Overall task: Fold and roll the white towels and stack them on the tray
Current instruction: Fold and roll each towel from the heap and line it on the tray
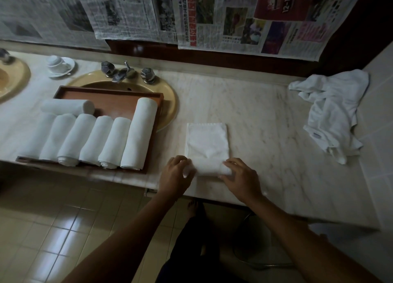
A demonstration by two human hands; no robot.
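White folded terry towel (206,142) lying on pale marble counter (265,117), near end rolling | left hand (176,176), right hand (240,177) curling fingers over roll | keeping pressure even, edges aligned.

Place: a bathroom, at a vanity with two basins.
Worktop: pale marble worktop (244,104) running the length of the wall.
Basins: a yellowish oval sink (170,100) set into it, a second one (19,74) at the left edge.
Fittings: metal tap with two faceted handles (125,72).
Floor: glossy pale tiles (63,223).
Wall: covered with newspaper sheets (212,17).
Extras: a white cup on a saucer (59,64).
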